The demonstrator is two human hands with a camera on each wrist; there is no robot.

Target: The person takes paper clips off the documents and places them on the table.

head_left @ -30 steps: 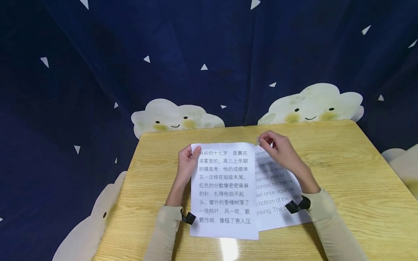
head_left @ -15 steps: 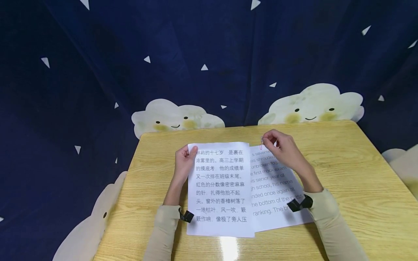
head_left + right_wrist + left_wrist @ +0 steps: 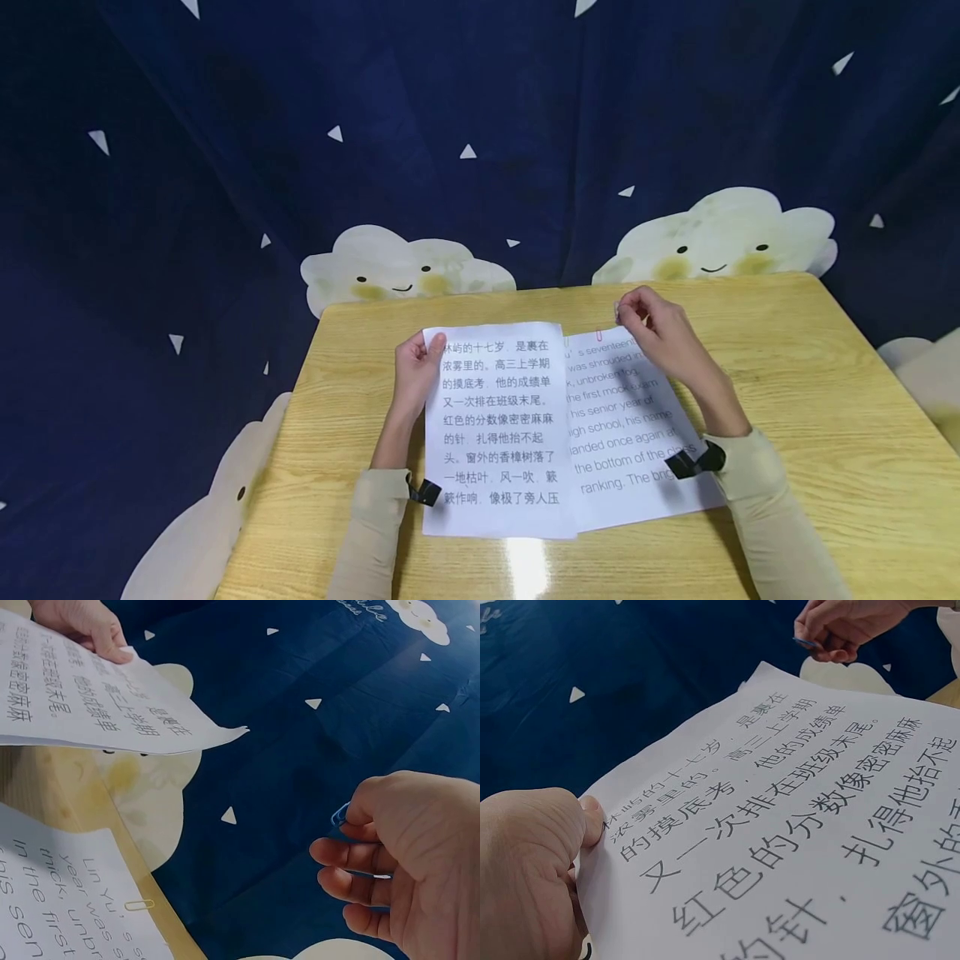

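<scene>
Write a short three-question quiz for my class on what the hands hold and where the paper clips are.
1. Multiple choice: what does the right hand pinch?
a) a pencil
b) a blue paper clip
c) an eraser

2. True or false: the left hand grips the Chinese-text sheet near a top corner.

3. Fill the gap: in the right wrist view, the clip on the edge of the English-text sheet is ____.

Key: 1. b; 2. true; 3. yellow
</scene>
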